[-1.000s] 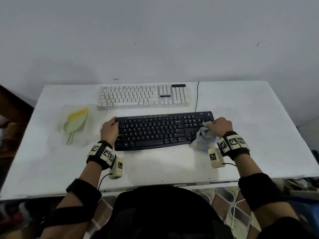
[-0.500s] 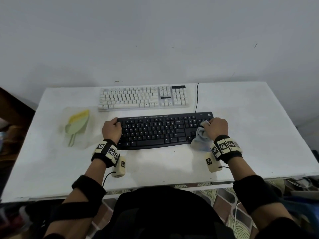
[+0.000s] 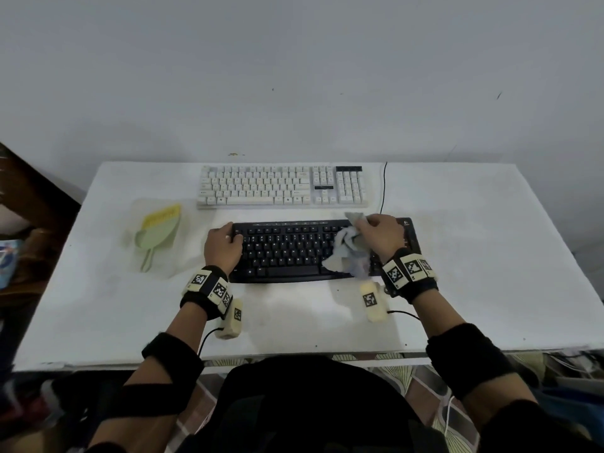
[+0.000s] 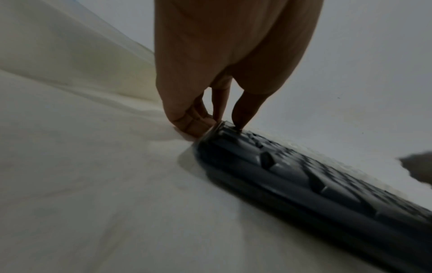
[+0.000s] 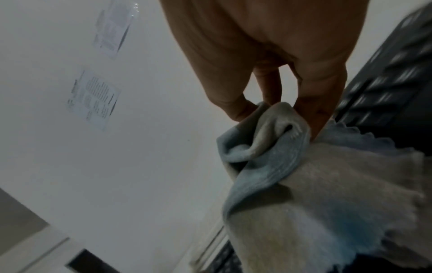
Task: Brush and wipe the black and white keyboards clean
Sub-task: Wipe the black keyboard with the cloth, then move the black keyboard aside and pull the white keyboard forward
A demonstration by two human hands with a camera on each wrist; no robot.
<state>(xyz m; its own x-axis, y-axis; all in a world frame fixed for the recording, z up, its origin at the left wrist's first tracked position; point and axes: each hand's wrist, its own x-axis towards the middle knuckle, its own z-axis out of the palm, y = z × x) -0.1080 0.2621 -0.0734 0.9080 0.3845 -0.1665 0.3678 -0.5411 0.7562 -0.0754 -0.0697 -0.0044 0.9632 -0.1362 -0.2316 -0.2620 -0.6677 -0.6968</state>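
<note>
The black keyboard (image 3: pixel 291 250) lies near the front of the white table (image 3: pixel 474 256), with the white keyboard (image 3: pixel 281 186) behind it. My left hand (image 3: pixel 225 245) grips the black keyboard's left end, thumb on the keys (image 4: pixel 238 114) and fingers curled at its edge. My right hand (image 3: pixel 379 235) pinches a crumpled grey-blue cloth (image 3: pixel 349 250) over the right part of the black keyboard. In the right wrist view the cloth (image 5: pixel 315 184) hangs from the fingertips above the dark keys (image 5: pixel 385 83).
A green-and-yellow brush (image 3: pixel 158 232) lies on a clear plastic sheet left of the keyboards. A black cable (image 3: pixel 383 188) runs from the black keyboard toward the wall. Dark furniture stands off the table's left edge.
My right hand has lifted the cloth from the keyboard's right end and carried it left over the keys. The left hand has stayed on the left end.
</note>
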